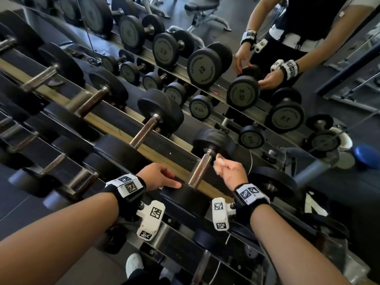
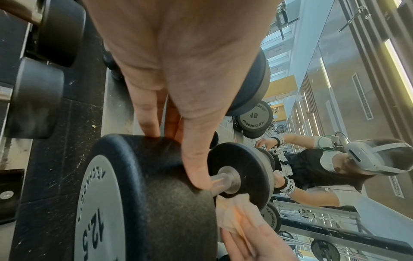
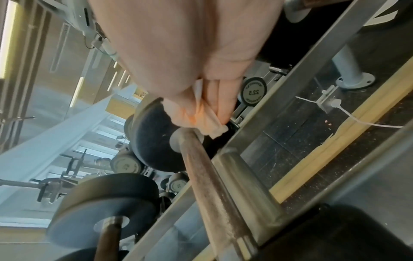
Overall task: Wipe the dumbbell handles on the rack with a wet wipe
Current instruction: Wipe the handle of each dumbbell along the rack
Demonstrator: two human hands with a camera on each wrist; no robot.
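Observation:
The dumbbell marked 12.5 lies on the top tier of the rack, its steel handle (image 1: 200, 170) running between two black heads. My left hand (image 1: 170, 182) rests on the near head (image 2: 145, 194) with straight fingers and the thumb (image 2: 196, 167) at its inner rim. My right hand (image 1: 223, 164) grips a crumpled pale wet wipe (image 1: 219, 163) just right of the handle's far end, next to the far head (image 1: 213, 140). In the right wrist view the wipe (image 3: 201, 114) hangs at the handle's (image 3: 212, 185) far collar. Whether it touches the handle I cannot tell.
More dumbbells (image 1: 144, 130) sit in a row to the left on the same rail (image 1: 115, 122), with lower tiers below. A mirror behind the rack reflects the weights and a person (image 1: 287, 27). A white cable (image 3: 357, 120) lies on the floor beneath.

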